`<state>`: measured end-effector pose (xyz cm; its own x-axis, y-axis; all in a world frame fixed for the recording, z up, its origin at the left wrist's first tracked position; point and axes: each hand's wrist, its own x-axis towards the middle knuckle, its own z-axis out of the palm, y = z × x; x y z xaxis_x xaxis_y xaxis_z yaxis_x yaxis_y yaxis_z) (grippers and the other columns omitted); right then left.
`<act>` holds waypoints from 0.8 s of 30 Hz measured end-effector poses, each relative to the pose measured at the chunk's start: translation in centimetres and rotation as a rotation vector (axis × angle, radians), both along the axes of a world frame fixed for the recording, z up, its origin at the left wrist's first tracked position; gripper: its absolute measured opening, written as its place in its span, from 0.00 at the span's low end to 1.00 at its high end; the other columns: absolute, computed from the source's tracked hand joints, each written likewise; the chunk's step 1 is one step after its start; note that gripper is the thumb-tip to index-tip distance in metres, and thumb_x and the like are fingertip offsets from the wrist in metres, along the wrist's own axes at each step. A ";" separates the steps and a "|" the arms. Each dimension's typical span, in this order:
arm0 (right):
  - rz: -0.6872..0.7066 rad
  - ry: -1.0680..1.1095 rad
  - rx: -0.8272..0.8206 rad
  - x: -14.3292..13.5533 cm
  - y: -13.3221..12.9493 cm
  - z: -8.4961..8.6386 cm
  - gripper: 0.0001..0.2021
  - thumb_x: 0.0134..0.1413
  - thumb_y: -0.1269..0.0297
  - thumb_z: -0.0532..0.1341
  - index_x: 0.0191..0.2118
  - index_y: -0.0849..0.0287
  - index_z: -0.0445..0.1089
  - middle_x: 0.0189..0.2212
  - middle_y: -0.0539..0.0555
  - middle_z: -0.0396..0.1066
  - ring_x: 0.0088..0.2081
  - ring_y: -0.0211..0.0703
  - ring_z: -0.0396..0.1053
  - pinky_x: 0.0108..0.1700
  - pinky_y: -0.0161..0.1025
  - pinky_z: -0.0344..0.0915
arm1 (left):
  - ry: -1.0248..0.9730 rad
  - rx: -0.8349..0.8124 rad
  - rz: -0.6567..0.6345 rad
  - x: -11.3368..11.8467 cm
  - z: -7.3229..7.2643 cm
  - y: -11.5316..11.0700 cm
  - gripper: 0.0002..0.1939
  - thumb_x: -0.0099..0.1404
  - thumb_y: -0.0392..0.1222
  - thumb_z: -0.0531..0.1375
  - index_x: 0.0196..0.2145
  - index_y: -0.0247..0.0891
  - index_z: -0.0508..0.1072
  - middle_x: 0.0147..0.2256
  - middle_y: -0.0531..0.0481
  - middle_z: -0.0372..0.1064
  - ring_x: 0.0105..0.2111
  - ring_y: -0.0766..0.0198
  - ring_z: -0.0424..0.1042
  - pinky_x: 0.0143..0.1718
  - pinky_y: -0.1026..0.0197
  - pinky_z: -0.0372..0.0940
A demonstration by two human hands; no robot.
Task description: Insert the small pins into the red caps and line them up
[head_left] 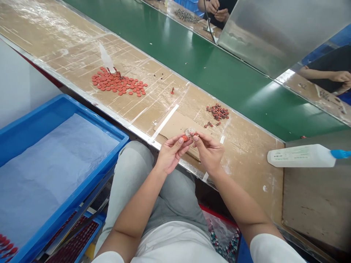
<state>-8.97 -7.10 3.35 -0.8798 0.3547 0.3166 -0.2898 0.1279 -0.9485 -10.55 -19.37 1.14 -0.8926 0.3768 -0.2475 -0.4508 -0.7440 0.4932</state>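
Single view from a camera worn on the person's head, facing forward and down; shirt (178, 246) and lap (134, 171) lie nearest, at the bottom; the left hand (170, 153) and right hand (211, 151) are close, just below centre; the bench (246, 157) slants from upper left to lower right; the tray (64, 100) is cut off at left; the belt (192, 67) and a co-worker's hands (222, 15) lie farther off.

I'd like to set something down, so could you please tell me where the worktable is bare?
The worktable looks bare between the small-parts pile and the blue-capped bottle, and left of the red discs. Crowded: the discs, that pile, and the cardboard near the left hand and right hand.
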 end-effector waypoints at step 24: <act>0.030 0.016 0.147 0.1 0.5 -1.4 0.09 0.51 0.59 0.68 0.39 0.52 0.78 0.38 0.50 0.79 0.36 0.42 0.77 0.39 0.40 0.78 | -0.039 -0.040 -0.003 0.2 0.6 -0.3 0.13 0.56 0.40 0.68 0.39 0.34 0.78 0.44 0.44 0.77 0.42 0.62 0.77 0.40 0.70 0.71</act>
